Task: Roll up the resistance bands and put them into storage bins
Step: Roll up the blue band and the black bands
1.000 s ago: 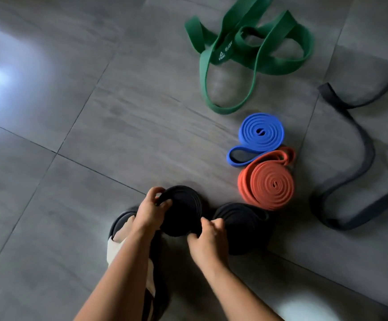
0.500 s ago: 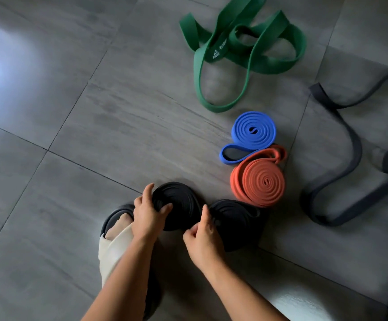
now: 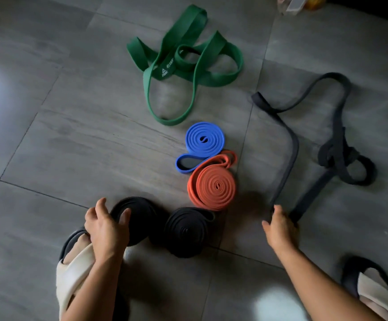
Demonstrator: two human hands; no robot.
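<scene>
Underfoot, the grey tiled floor (image 3: 72, 135) carries everything. At the right a grey band (image 3: 291, 144) sprawls unrolled, looping away and knotted on itself at its far right. At the top a green band (image 3: 211, 79) lies loose in crossed loops, with white print on one strap.

Nearer the person, two black rolls sit side by side, apparently touching: the left roll (image 3: 142, 216) and the right roll (image 3: 186, 230), whose tail end lifts off a little at its upper right. Just beyond the right roll an orange roll (image 3: 216, 186) lies flat and touches it; a blue roll (image 3: 204, 140) lies flat beyond that, its loose tail looping against the orange one.

One left hand (image 3: 106, 228) grips the left roll, thumb on its face and fingers curled round its left edge. Meanwhile the right hand (image 3: 281, 232) is on the near end of the grey band with fingers bent down over it; blur hides the exact grip.

Two sandalled feet show, the left foot (image 3: 74, 262) under the left wrist and the right foot (image 3: 369, 281) at the lower right corner.
</scene>
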